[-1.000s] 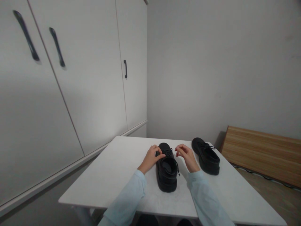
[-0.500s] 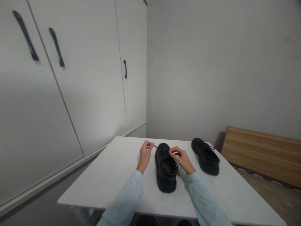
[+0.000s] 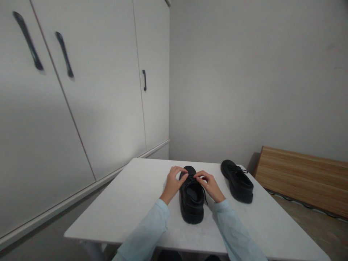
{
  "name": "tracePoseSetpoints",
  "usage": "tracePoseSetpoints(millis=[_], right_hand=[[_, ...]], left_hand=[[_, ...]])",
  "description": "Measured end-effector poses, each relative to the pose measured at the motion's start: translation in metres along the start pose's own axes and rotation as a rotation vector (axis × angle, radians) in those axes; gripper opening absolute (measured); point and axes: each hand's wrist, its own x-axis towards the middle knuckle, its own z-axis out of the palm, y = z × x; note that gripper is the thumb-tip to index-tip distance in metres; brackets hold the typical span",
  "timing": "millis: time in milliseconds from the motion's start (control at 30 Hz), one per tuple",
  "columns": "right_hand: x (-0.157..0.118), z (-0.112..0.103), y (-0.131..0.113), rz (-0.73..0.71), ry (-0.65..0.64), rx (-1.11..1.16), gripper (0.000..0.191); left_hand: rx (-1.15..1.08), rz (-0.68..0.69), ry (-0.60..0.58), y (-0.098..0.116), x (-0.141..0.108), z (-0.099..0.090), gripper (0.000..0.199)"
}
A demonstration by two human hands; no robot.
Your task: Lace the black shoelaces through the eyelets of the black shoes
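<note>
Two bare hands reach the laces (image 3: 191,178) of one black shoe (image 3: 192,214), thumbs and forefingers bent close; whether the left hand (image 3: 173,183) or the right hand (image 3: 210,184) grips a lace, I cannot tell. Beneath the fingers, that smooth, round-toed, thick-soled shoe stands on the white counter (image 3: 127,206). One similar second shoe (image 3: 241,195) sits right of the fingers. Beyond them, three dark bar handles (image 3: 145,80) line flat cabinet doors (image 3: 108,101), left; one wood-grained board (image 3: 301,177) slants, far right.
</note>
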Motion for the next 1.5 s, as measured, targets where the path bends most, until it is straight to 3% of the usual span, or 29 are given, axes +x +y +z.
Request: tracePoseSetpoints(millis=[367, 633, 900, 1500], right_hand=[[0.001, -0.001, -0.002, -0.046, -0.030, -0.044, 0.011], [0.000, 0.001, -0.004, -0.097, -0.036, -0.115, 0.018], [0.000, 0.006, 0.002, -0.122, -0.008, -0.168, 0.021], [-0.001, 0.011, 0.000, -0.203, 0.017, -0.306, 0.015]], left_hand=[[0.050, 0.021, -0.170, 0.004, -0.005, 0.008, 0.011], [0.127, 0.026, -0.197, -0.001, -0.003, 0.010, 0.006], [0.149, 0.085, -0.227, -0.007, -0.004, 0.013, 0.014], [0.163, 0.065, -0.220, -0.007, -0.005, 0.020, 0.010]])
